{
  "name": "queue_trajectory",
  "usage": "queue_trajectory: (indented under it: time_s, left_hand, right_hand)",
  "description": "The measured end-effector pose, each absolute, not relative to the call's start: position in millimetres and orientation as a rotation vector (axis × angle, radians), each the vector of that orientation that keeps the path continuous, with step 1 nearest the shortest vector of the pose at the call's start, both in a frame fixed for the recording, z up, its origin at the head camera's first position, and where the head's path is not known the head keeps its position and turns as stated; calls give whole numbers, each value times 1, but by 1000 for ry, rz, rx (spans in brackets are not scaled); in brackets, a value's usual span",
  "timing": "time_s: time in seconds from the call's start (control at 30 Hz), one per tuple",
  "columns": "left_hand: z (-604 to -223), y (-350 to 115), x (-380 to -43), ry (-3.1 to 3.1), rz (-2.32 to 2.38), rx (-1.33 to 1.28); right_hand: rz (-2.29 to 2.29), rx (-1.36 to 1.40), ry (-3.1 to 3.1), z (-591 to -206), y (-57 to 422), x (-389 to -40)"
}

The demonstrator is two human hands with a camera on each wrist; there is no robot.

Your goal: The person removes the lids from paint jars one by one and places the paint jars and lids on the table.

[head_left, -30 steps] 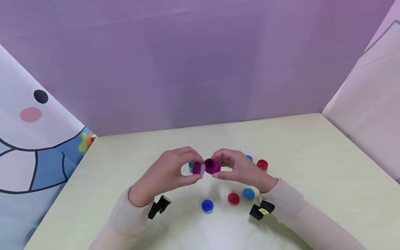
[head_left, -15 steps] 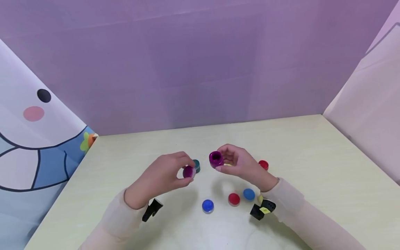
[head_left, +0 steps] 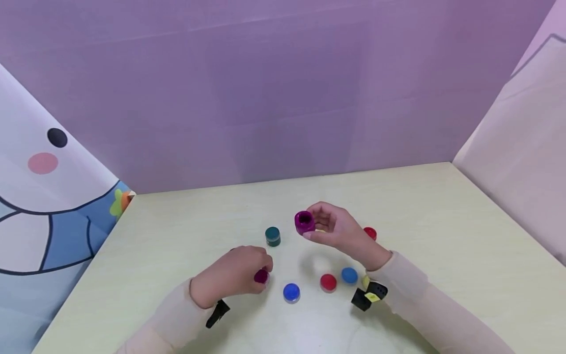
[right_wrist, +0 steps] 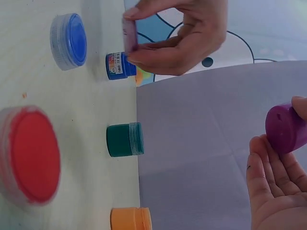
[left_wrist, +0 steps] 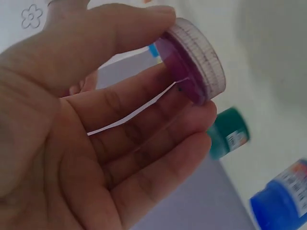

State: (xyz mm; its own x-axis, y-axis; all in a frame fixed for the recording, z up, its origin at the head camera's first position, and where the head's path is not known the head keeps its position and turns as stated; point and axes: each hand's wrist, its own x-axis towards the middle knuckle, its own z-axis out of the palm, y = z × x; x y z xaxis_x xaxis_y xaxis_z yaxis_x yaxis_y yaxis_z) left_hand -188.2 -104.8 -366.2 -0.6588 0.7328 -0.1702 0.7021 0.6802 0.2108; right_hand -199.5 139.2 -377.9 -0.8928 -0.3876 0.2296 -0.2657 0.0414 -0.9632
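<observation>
In the head view my left hand (head_left: 236,273) is low over the left of the table, pinching a purple lid (head_left: 262,277). The left wrist view shows that lid's ridged clear rim (left_wrist: 206,57) between thumb and fingertips. My right hand (head_left: 338,233) holds an uncapped purple paint jar (head_left: 304,222) above the table, its dark mouth facing the head camera. A blue lid (head_left: 291,293) lies just right of my left hand. A capped green jar (head_left: 272,236) stands between and behind the hands. A blue jar (right_wrist: 115,66) shows near my left hand in the right wrist view.
A red lid (head_left: 328,282) and a light blue lid (head_left: 349,275) lie in front of my right hand. Another red top (head_left: 370,233) shows behind the right wrist. The right wrist view has an orange jar (right_wrist: 130,219). A purple backdrop (head_left: 283,98) bounds the table's rear.
My left hand has drawn the purple lid away from the jar, leftward and then down toward the table. My right hand has lifted the jar slightly; the green jar is now uncovered.
</observation>
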Motion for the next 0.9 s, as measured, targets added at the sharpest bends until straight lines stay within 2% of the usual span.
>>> queue_trajectory:
  time_s: [0.27,0.6,0.77,0.9]
  left_hand:
    - [-378,-97,-181,2548,103,1047]
    - [-387,-98,-180,2521,119,1079]
    - [-377,-102,-182,2483,214,1061]
    - [-361,-107,-187,2534,285,1149]
  right_hand:
    - [-1986,-674,2213,-376,138,-200]
    - [-1960,-674,2232,-376,137,-199]
    - [-1948,-672,2232,-378,137,-200]
    - [-1914,-673,2240,-379,138,-200]
